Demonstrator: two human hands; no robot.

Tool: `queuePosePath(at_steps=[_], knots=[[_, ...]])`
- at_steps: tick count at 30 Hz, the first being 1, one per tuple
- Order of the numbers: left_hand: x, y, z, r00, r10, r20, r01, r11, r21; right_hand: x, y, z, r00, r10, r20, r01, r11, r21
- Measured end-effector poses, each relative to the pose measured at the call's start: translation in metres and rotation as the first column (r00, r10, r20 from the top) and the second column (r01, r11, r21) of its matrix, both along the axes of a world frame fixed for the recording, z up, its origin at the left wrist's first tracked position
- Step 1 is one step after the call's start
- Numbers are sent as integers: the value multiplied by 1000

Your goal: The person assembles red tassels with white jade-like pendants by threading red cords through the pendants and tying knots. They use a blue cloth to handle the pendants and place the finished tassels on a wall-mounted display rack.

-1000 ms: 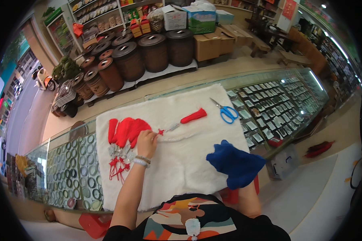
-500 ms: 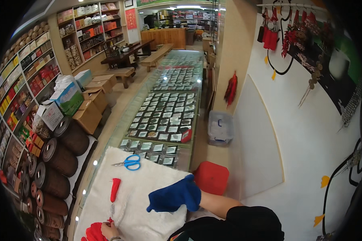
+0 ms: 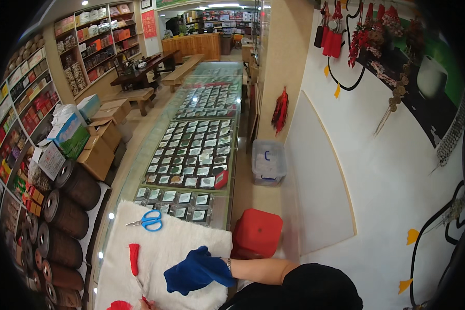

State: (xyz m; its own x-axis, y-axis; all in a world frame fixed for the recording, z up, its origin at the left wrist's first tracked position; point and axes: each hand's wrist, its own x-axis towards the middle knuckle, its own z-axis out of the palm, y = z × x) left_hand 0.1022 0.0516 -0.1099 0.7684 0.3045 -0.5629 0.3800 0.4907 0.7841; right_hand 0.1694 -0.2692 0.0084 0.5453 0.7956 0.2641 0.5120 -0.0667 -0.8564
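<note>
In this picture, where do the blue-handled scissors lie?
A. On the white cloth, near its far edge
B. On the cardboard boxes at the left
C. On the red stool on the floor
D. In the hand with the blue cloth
A: the blue-handled scissors lie flat on the white cloth close to its far edge, apart from the right hand, which is wrapped in a blue cloth.

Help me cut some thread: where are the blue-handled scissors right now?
In the head view, the blue-handled scissors lie near the far edge of the white fleece mat on the glass counter, beyond the red tool, left of the red stool.
</note>
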Motion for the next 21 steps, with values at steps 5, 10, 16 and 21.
queuePosePath(at_steps=[5, 10, 16, 21], knots=[[-13, -43, 4, 991, 105, -80, -107, 994, -20, 16, 5, -4, 892, 88, 444, 25, 970, -243], [-13, -88, 11, 980, 192, 59, -193, 981, 14, 36, 18, -19, 906, 118, 407, 4, 958, -286], [-7, -119, 3, 972, 171, 164, -164, 985, -56, 41, 57, -45, 997, 22, 72, -1, 957, -291], [-8, -125, -2, 973, 138, 184, -148, 988, 42, 20, 83, -70, 960, -122, -254, 47, 959, -280]])
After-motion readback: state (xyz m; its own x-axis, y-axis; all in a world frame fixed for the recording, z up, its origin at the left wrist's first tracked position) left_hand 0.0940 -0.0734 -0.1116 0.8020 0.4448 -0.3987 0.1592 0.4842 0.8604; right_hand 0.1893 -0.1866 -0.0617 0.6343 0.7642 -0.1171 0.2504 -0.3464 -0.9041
